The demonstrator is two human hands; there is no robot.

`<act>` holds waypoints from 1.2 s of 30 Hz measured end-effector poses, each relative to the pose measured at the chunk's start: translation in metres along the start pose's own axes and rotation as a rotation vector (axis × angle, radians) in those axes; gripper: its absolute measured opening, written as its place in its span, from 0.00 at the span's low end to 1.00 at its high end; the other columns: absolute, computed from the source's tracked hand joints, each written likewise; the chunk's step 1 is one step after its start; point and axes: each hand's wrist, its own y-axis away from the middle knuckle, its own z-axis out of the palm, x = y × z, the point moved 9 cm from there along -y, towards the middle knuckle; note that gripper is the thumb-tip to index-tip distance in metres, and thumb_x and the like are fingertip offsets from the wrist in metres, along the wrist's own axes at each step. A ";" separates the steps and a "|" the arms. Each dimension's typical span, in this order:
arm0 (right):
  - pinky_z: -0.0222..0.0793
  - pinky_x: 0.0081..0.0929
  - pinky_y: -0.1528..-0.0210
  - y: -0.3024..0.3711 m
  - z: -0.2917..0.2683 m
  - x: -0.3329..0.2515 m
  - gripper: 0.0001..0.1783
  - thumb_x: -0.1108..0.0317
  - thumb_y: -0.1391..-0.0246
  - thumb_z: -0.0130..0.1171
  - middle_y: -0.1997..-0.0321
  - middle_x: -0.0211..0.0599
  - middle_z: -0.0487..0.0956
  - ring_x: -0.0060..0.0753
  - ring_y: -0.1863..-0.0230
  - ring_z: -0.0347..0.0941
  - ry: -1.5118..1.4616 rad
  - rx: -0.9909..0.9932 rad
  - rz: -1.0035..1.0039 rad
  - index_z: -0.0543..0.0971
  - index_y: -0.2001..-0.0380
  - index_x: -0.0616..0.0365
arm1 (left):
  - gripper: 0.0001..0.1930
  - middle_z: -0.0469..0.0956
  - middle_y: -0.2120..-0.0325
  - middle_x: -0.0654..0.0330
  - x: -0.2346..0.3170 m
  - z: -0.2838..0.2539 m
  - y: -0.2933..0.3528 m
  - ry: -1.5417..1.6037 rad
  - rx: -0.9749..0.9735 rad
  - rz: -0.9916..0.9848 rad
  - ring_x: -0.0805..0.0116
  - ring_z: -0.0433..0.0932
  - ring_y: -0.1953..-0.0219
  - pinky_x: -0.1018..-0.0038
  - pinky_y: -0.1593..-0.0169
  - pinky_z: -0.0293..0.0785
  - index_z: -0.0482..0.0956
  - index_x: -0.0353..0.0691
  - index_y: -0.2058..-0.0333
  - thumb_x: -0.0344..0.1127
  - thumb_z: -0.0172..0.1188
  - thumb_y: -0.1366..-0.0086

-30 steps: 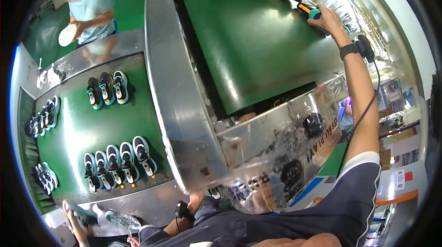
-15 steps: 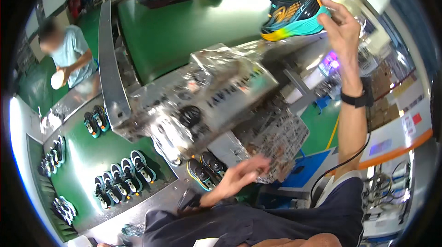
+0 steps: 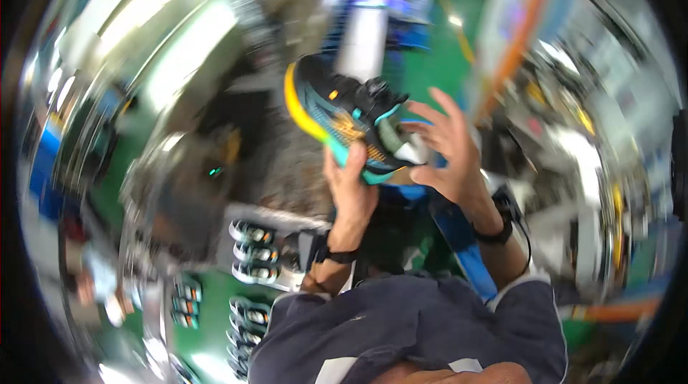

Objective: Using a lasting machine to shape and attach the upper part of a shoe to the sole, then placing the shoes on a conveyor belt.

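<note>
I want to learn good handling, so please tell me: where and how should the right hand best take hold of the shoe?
On the shoe, probably the heel end of its opening, coming from the right: the opening faces the right hand, while the left hand grips along the sole. Fingers could go inside, thumb outside.
</note>
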 end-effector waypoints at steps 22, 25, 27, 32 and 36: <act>0.70 0.22 0.56 0.539 -0.490 -0.139 0.30 0.74 0.60 0.62 0.59 0.34 0.77 0.23 0.61 0.72 0.769 1.557 0.404 0.71 0.49 0.61 | 0.27 0.74 0.53 0.45 -0.600 0.416 0.343 -0.393 -1.119 -0.738 0.62 0.77 0.55 0.68 0.53 0.71 0.66 0.29 0.49 0.45 0.61 0.38; 0.69 0.21 0.55 0.537 -0.491 -0.155 0.29 0.76 0.59 0.61 0.59 0.34 0.76 0.23 0.61 0.72 0.788 1.645 0.455 0.71 0.48 0.61 | 0.27 0.78 0.66 0.42 -0.693 0.418 0.322 -0.909 -0.932 -0.385 0.53 0.78 0.61 0.60 0.57 0.73 0.68 0.29 0.55 0.44 0.65 0.45; 0.69 0.21 0.54 0.547 -0.493 -0.160 0.29 0.77 0.59 0.60 0.60 0.34 0.76 0.23 0.61 0.72 0.865 1.676 0.483 0.71 0.48 0.61 | 0.38 0.74 0.55 0.37 -0.729 0.428 0.323 -0.953 -0.990 -0.443 0.44 0.75 0.53 0.55 0.52 0.71 0.61 0.25 0.45 0.45 0.65 0.47; 0.69 0.21 0.54 0.548 -0.519 -0.164 0.28 0.77 0.59 0.60 0.59 0.35 0.76 0.24 0.61 0.72 0.982 1.738 0.560 0.71 0.49 0.66 | 0.42 0.65 0.47 0.38 -0.789 0.427 0.309 -1.248 -1.111 -0.504 0.38 0.70 0.48 0.53 0.48 0.71 0.45 0.29 0.37 0.37 0.61 0.44; 0.69 0.20 0.56 0.524 -0.613 -0.158 0.28 0.70 0.59 0.64 0.60 0.38 0.77 0.22 0.62 0.72 1.048 1.565 0.686 0.72 0.51 0.66 | 0.25 0.76 0.58 0.46 -0.751 0.401 0.280 -0.799 -0.827 -0.863 0.57 0.78 0.58 0.65 0.55 0.75 0.68 0.30 0.49 0.33 0.63 0.45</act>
